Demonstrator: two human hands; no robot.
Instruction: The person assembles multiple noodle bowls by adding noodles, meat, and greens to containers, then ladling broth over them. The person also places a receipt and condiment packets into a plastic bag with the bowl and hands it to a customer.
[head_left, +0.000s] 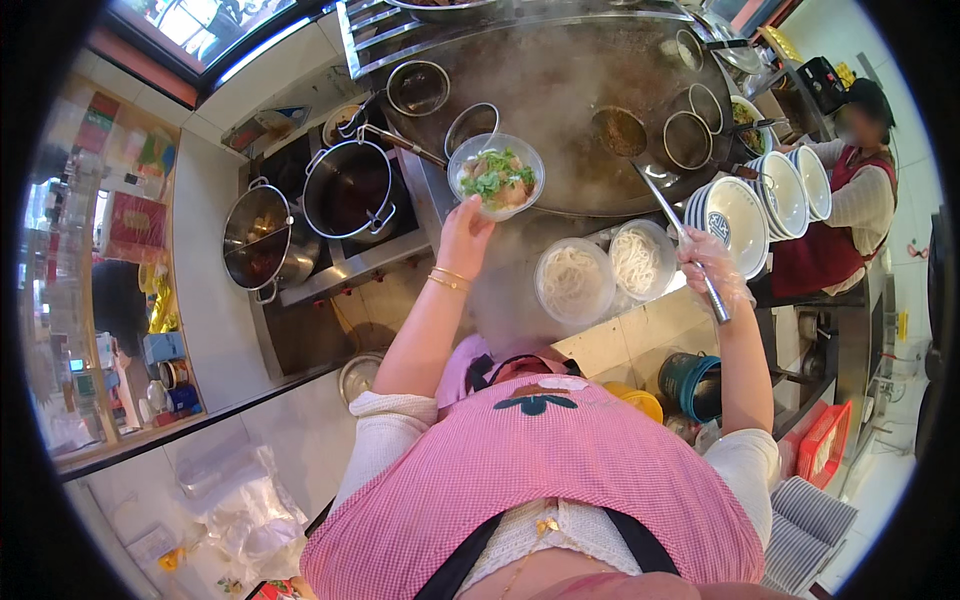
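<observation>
"What does the left grip have?"

"It's grasping a clear bowl, upper centre of the frame, with chopped greens over pale pieces."

"And the right grip?"

"Gloved, clenched around the handle of a ladle, right of centre. The ladle's cup holds something brown, over the wide steaming pan."

"Other containers?"

"Two clear tubs of white noodles, mid-frame. Toward the left, one pot holds dark liquid; beside it, a divided pot has yellowish pieces above, reddish-brown contents below."
</observation>
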